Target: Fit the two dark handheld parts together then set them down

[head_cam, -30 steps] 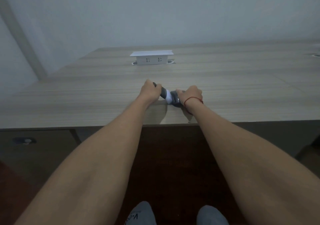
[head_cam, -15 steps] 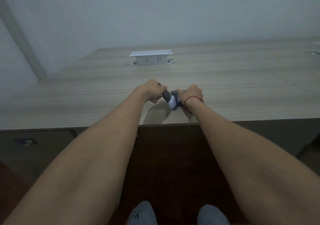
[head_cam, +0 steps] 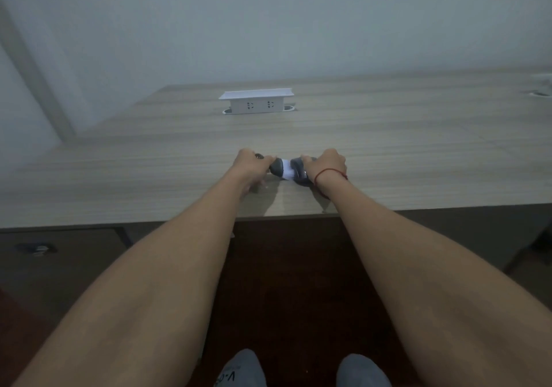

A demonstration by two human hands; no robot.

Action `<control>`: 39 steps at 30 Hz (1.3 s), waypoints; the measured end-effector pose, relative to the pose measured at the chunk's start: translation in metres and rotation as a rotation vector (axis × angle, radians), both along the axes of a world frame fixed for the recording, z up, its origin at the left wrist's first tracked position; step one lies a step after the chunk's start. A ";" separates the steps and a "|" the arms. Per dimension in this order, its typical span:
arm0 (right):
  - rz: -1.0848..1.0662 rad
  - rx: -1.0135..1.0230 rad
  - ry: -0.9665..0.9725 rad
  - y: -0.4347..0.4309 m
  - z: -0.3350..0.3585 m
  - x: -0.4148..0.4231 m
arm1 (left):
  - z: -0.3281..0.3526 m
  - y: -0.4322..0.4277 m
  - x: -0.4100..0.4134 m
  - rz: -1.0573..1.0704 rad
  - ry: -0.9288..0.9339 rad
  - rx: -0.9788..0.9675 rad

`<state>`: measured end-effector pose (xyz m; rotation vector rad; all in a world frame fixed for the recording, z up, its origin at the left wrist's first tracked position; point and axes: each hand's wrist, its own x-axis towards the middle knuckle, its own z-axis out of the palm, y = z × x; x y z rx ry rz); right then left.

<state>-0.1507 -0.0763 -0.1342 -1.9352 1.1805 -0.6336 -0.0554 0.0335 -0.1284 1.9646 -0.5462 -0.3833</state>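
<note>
1. Near the table (head_cam: 388, 153) front edge, well short of the socket box (head_cam: 257, 103), both hands meet.
2. Left hand (head_cam: 251, 164) grips the left part (head_cam: 276, 168).
3. Right hand (head_cam: 324, 164) grips the right part (head_cam: 298, 171); a white band (head_cam: 287, 172) shows between them.

A white socket box (head_cam: 257, 104) stands on the wood-grain table (head_cam: 388, 153).

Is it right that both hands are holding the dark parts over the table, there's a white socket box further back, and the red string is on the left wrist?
Not quite. The head view shows the red string on the right wrist, not the left. The rest stands: the left hand and right hand each hold one of the dark parts over the table, with the white socket box further back.
</note>
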 end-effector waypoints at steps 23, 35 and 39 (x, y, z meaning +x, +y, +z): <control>0.026 -0.286 0.080 0.006 -0.022 0.003 | -0.035 -0.005 0.002 0.312 -0.480 0.308; -0.014 -0.323 0.058 -0.001 -0.024 0.011 | -0.034 -0.026 0.003 0.410 -0.482 0.311; -0.039 -0.347 0.074 0.005 -0.024 -0.012 | -0.037 -0.012 -0.005 0.392 -0.532 0.307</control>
